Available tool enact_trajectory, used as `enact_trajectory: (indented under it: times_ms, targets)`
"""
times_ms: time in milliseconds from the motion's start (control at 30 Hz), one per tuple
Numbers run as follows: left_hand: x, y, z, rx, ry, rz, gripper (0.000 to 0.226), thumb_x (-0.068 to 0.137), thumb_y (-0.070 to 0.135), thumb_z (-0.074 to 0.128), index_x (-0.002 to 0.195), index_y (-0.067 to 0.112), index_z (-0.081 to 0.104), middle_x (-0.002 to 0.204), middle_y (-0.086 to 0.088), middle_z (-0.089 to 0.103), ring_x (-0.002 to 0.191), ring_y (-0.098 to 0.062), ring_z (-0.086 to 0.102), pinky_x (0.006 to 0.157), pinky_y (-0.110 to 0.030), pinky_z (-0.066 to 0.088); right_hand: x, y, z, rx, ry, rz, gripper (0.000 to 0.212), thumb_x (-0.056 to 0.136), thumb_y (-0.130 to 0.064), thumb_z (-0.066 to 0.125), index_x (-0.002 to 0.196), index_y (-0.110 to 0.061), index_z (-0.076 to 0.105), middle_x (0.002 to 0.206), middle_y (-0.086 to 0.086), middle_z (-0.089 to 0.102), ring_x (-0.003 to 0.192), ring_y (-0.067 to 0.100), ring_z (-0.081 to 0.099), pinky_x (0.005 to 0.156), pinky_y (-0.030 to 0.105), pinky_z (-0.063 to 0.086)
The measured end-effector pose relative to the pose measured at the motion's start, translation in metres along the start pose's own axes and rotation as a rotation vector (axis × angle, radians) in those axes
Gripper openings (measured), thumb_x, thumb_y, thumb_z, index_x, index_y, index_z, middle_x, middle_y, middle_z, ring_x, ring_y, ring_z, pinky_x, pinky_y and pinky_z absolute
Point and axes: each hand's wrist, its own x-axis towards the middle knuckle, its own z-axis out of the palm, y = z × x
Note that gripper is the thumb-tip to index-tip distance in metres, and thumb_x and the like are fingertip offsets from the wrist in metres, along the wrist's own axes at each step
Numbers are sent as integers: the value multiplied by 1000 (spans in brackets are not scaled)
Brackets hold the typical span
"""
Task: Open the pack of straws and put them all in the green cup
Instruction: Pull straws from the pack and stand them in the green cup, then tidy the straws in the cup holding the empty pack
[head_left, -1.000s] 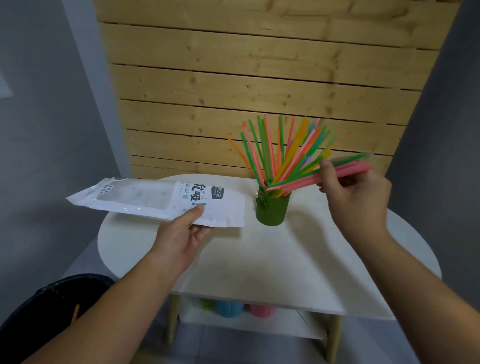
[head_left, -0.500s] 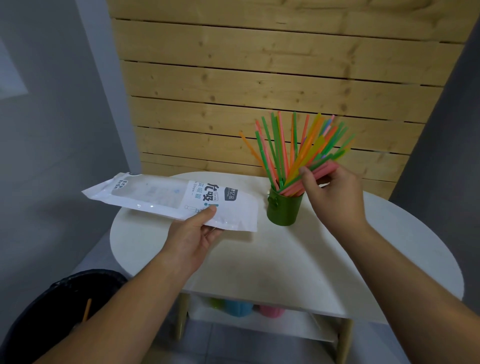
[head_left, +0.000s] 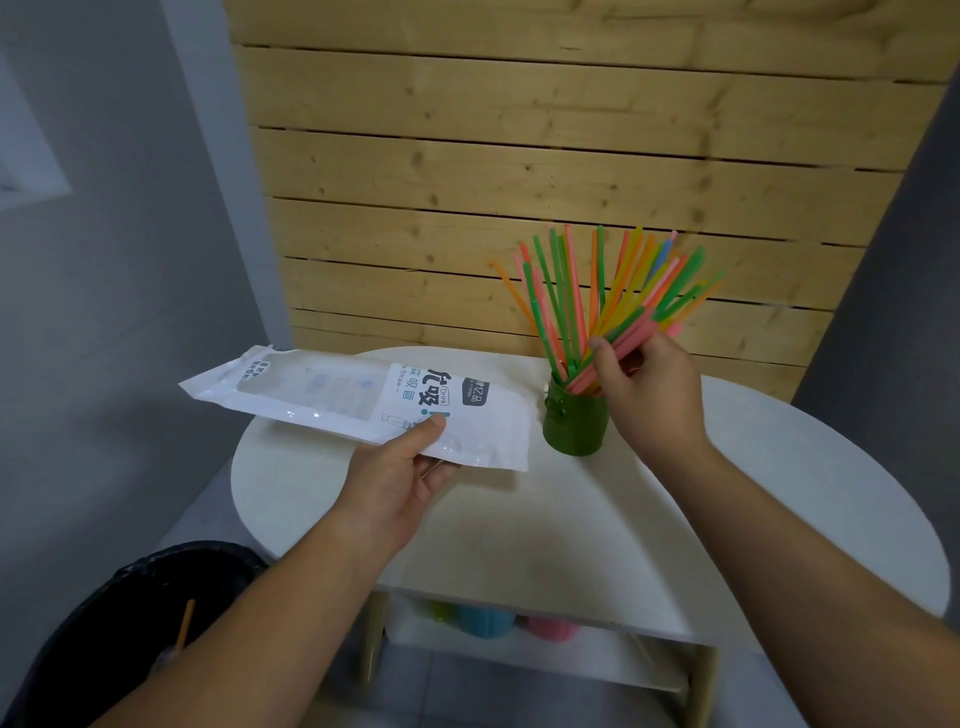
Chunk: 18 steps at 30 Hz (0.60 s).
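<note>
The green cup (head_left: 575, 423) stands on the white round table (head_left: 571, 540) and holds several coloured straws (head_left: 571, 291) fanned upward. My right hand (head_left: 647, 389) is just right of the cup's rim and grips a small bundle of pink and green straws (head_left: 631, 335) whose lower ends are in the cup. My left hand (head_left: 402, 480) pinches the white straw pack (head_left: 358, 402) by its near edge, thumb on top, and holds it flat above the table's left side. The pack looks see-through and flat, with no straws visible inside.
A black bin (head_left: 119, 629) with an orange straw in it stands on the floor at the lower left. Green, blue and pink cups (head_left: 498, 621) sit on the shelf under the table. A wooden slat wall (head_left: 519, 182) rises close behind the table.
My right hand has moved left and down to the cup, tilting its bundle of straws more upright with the ends now in the cup. The left hand keeps the pack level.
</note>
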Motion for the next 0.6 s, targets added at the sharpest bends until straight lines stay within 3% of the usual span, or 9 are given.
enact_trajectory:
  times_ms: [367,500,600]
  targets:
    - [-4,-2,3,7,-58,-22,37,92,-2,67,124,16,69,115,-8,80,101,-23,78,70,-33,64,-2,16,13,-38,-67,75,26,88,-40,68,91,-14,71,83,2,72,77,21,68,72,46,59]
    - [-5,-2,3,8,-63,-22,37,92,-2,67,123,17,69,114,-8,80,101,-24,78,71,-35,65,-5,16,15,-12,-64,82,23,85,-39,70,83,-16,70,76,1,70,72,20,66,68,45,58]
    - [-6,-1,2,15,-62,-15,39,92,-2,67,127,17,67,115,-7,80,102,-24,77,72,-35,65,-7,14,13,-2,-64,68,23,79,-39,78,81,-19,66,71,-3,65,67,17,62,61,36,54]
